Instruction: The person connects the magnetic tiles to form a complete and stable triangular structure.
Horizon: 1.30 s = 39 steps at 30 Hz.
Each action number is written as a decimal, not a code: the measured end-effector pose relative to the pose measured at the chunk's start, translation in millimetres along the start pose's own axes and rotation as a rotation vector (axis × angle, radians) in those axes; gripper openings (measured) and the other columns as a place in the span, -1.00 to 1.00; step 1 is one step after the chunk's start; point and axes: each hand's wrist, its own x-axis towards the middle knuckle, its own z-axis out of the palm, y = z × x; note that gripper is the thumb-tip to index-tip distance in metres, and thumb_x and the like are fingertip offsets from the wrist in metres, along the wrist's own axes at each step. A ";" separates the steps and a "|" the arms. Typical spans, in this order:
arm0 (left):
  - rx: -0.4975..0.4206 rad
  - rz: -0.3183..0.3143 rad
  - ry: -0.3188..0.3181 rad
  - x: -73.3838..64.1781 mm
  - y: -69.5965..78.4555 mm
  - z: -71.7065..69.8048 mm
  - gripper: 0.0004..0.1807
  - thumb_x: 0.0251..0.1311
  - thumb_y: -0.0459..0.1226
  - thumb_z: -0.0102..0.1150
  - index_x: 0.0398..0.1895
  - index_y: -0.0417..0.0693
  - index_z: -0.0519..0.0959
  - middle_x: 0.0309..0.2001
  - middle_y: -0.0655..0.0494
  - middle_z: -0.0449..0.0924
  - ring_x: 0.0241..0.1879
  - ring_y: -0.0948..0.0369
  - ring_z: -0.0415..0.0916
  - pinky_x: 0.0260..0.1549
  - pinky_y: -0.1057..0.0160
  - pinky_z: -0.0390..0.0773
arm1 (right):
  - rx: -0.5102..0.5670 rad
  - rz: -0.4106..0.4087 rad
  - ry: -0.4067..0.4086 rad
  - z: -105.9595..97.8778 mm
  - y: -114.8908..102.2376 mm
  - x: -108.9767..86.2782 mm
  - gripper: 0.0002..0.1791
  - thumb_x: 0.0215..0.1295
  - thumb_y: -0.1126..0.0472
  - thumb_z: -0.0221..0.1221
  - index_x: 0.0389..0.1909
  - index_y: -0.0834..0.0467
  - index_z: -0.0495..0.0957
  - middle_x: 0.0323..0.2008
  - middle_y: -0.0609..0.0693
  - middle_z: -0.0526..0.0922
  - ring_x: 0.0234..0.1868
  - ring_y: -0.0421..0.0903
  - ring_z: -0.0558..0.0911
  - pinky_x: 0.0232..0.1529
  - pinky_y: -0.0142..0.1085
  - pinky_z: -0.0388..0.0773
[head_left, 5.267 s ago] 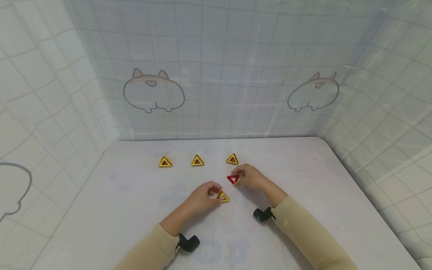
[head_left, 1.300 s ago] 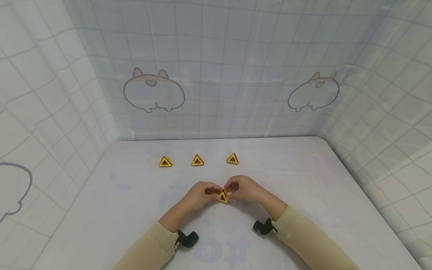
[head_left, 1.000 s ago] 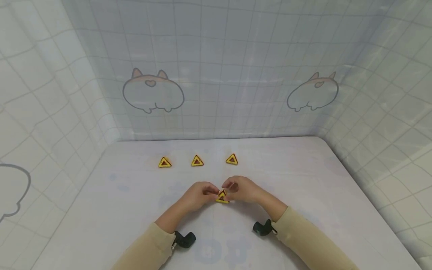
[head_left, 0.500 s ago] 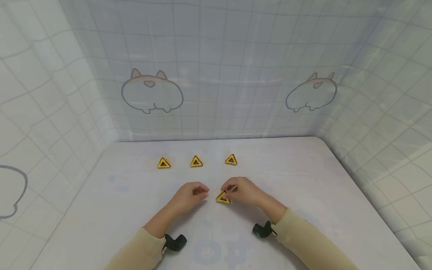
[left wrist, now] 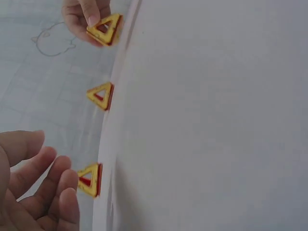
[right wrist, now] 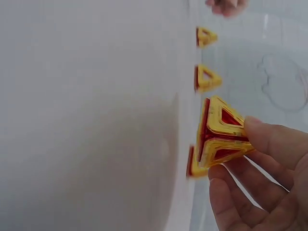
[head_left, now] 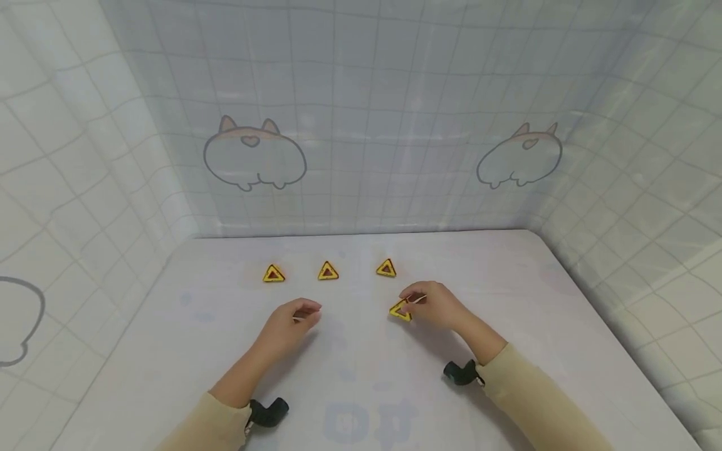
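My right hand [head_left: 444, 307] pinches a small pyramid of magnetic tiles [right wrist: 222, 129] between thumb and fingers, slightly over the table. Its sides are yellow frames with open centres, and a red tile forms its base. My left hand [head_left: 284, 329] hovers at the left, fingers loosely curled, with nothing in it. Beyond the hands stand three similar pyramids in a row: a left one [head_left: 274, 280], a middle one [head_left: 328, 277] and a right one [head_left: 387, 273]. The right one is nearest the held pyramid. In the right wrist view the held pyramid partly covers one of them.
The white tabletop [head_left: 350, 363] ends at a back edge where a grid-patterned curtain [head_left: 389, 156] rises. Curtains also hang on the left and right sides. Dark wrist mounts [head_left: 462, 373] sit beside both cuffs.
Earlier, the left hand held a yellow piece and the right a red triangle; both hands then joined them. The left hand has released and drawn left; the right has carried the pyramid right and back.
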 end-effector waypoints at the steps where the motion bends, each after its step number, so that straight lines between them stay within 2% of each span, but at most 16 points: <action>1: -0.004 0.001 0.014 -0.4 -2.2 -2.9 -0.76 0.37 -0.18 0.23 0.03 -0.02 0.63 -0.11 0.18 0.64 -0.02 0.16 0.56 0.00 0.08 0.55 | -0.011 0.016 0.017 -3.7 2.0 0.7 -0.77 0.25 0.19 0.38 -0.09 0.10 0.70 -0.16 -0.10 0.69 -0.11 -0.12 0.66 -0.09 -0.22 0.63; 10: -0.007 0.013 0.123 -8.1 -20.1 -29.8 -0.70 0.42 -0.16 0.17 0.09 -0.11 0.59 -0.08 0.07 0.63 0.01 0.11 0.53 0.02 0.07 0.49 | -0.095 0.100 0.142 -36.3 28.2 13.2 -0.75 0.32 0.17 0.33 -0.02 0.12 0.68 -0.07 0.02 0.70 0.00 0.05 0.66 -0.04 -0.10 0.62; 20: -0.009 -0.037 0.206 -15.5 -33.1 -54.5 -0.57 0.45 -0.07 0.12 0.23 -0.13 0.49 0.10 -0.03 0.56 0.13 0.05 0.45 0.06 0.04 0.45 | -0.117 0.179 0.213 -57.2 52.7 32.2 -0.65 0.38 0.20 0.27 0.13 0.24 0.60 0.03 0.18 0.66 0.09 0.13 0.61 -0.02 -0.08 0.59; 25: -0.019 -0.066 0.277 -18.2 -35.5 -67.2 -0.45 0.44 0.05 0.07 0.29 -0.12 0.44 0.20 -0.07 0.48 0.18 0.01 0.41 -0.01 0.21 0.46 | -0.112 0.211 0.225 -62.7 60.5 40.0 -0.64 0.41 0.25 0.22 0.17 0.26 0.57 0.08 0.22 0.63 0.15 0.17 0.56 0.04 -0.05 0.57; 28: -0.029 -0.064 0.315 -19.9 -36.4 -73.2 -0.45 0.45 0.03 0.06 0.31 -0.14 0.43 0.24 -0.12 0.43 0.20 -0.02 0.39 -0.05 0.25 0.45 | -0.122 0.201 0.225 -64.7 66.1 43.4 -0.64 0.43 0.27 0.19 0.18 0.28 0.56 0.09 0.24 0.62 0.16 0.19 0.55 0.06 -0.03 0.55; 34: -0.025 -0.024 0.403 -20.6 -40.0 -82.3 -0.48 0.47 -0.07 0.07 0.31 -0.22 0.41 0.30 -0.26 0.33 0.24 -0.13 0.31 0.11 -0.06 0.37 | -0.136 0.214 0.223 -66.2 78.2 46.4 -0.65 0.44 0.28 0.17 0.19 0.27 0.56 0.10 0.24 0.61 0.13 0.16 0.56 0.03 -0.06 0.57; 39: -0.024 -0.019 0.458 -21.2 -45.1 -89.2 -0.48 0.47 -0.08 0.06 0.30 -0.26 0.40 0.32 -0.32 0.27 0.29 -0.18 0.24 0.18 -0.18 0.33 | -0.142 0.217 0.237 -65.4 82.7 46.7 -0.65 0.46 0.29 0.15 0.20 0.28 0.55 0.10 0.26 0.61 0.10 0.16 0.58 -0.01 -0.07 0.58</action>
